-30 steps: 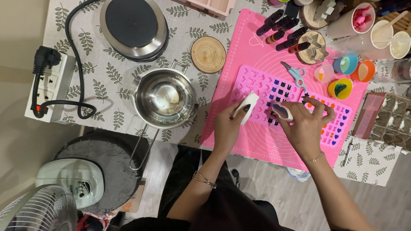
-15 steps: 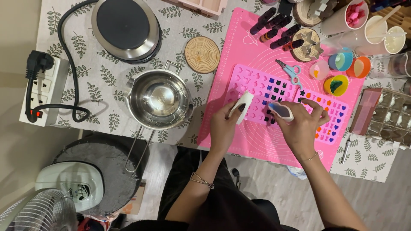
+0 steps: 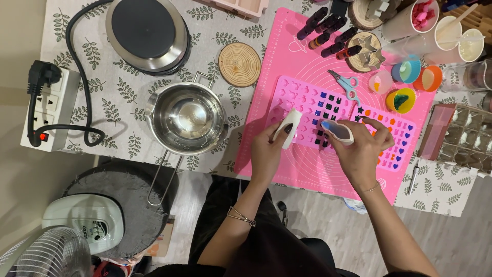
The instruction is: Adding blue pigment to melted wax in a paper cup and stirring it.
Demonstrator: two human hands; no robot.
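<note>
Right hand (image 3: 361, 149), one cup (image 3: 338, 131), two pink moulds (image 3: 307, 105)

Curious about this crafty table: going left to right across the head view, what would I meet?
Power strip → steel pot → left hand → right hand → clear compartment tray.

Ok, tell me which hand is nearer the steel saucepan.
Left. The left hand, holding a small white scraper, sits just right of the steel saucepan; the right hand, with a small cup, is farther across the pink mat.
</note>
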